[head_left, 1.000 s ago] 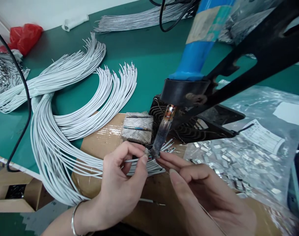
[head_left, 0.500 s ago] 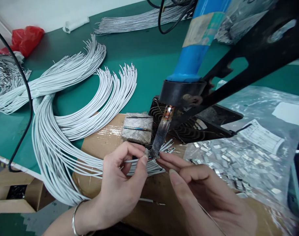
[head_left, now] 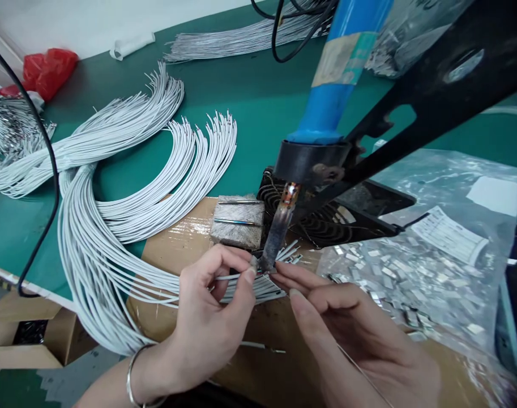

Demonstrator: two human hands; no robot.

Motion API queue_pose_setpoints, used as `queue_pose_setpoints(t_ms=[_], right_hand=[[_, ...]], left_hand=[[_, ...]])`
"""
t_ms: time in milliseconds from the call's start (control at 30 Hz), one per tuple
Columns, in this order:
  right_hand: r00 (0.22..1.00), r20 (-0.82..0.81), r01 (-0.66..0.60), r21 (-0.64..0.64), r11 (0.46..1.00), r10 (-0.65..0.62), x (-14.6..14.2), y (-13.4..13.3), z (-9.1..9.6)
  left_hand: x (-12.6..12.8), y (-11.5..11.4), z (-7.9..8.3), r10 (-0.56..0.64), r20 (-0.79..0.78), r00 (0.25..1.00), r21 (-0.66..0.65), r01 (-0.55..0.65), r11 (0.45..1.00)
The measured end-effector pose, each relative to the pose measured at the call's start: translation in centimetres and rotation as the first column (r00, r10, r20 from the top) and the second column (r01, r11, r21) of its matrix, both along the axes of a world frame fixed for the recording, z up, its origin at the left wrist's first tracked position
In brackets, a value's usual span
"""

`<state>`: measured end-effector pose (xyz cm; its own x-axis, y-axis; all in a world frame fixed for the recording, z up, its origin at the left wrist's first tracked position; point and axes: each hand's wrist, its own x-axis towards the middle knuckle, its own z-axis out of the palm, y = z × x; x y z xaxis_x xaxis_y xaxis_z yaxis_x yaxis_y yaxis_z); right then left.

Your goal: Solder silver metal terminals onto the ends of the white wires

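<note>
a long bench (head_left: pixel 258 85) with a green top fills most of the view, its far edge along a white wall (head_left: pixel 92 28). from near its left edge, a thick bundle of slim white cables (head_left: pixel 77 226) curves toward the near edge, over a sheet of brown cardboard (head_left: pixel 186 218). each cable looks light, springy and rather slippery, so it is probably best pinched just behind its end, where the fine conductors seem fragile.

toward the bench's near right corner lies a clear plastic bag (head_left: pixel 428 170) with many small, flat silvery pieces (head_left: pixel 388 271), in or on it, hard to tell. below the left edge is an open brown cardboard box (head_left: pixel 29 357); its dark contents (head_left: pixel 30 332) are too dim to identify. a blue-handled soldering iron (head_left: pixel 321 107), held by a black metal bracket (head_left: pixel 432 107), points down near the middle of the near edge.

the left hand (head_left: pixel 218 317) pinches a single white cable (head_left: pixel 228 277) right by the iron's tip; actual contact is hidden. the right hand (head_left: pixel 364 340), fingertips just beside, closes lightly on a thin silvery wire (head_left: pixel 360 371) crossing its palm.
</note>
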<state>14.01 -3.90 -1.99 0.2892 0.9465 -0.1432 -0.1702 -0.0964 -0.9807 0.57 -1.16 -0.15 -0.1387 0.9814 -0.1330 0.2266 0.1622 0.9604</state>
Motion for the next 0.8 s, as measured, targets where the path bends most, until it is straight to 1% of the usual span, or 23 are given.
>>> queue_pose_setpoints(t_ms=[133, 233, 467, 633, 800], right_hand=[[1.000, -0.005, 0.010, 0.005, 1.000, -0.010, -0.14, 0.08, -0.08], [1.000, -0.001, 0.006, 0.032, 0.999, -0.006, -0.25, 0.14, -0.13], [1.000, 0.002, 0.019, 0.042, 0.999, -0.019, -0.31, 0.15, -0.04], [1.000, -0.025, 0.001, 0.021, 1.000, -0.001, -0.27, -0.01, -0.11], [0.999, 0.042, 0.024, 0.031, 0.999, -0.025, -0.38, -0.06, -0.38]], left_hand=[[0.00, -0.03, -0.11, 0.002, 0.013, 1.000, -0.013, -0.001, 1.000], [-0.03, -0.04, -0.14, 0.009, 0.015, 1.000, -0.003, -0.009, 1.000], [-0.07, -0.36, -0.39, 0.010, 0.026, 1.000, 0.013, -0.010, 1.000], [-0.19, -0.30, -0.48, 0.002, 0.008, 1.000, 0.007, -0.002, 1.000], [-0.14, -0.09, -0.24, 0.001, -0.013, 1.000, 0.007, -0.001, 1.000]])
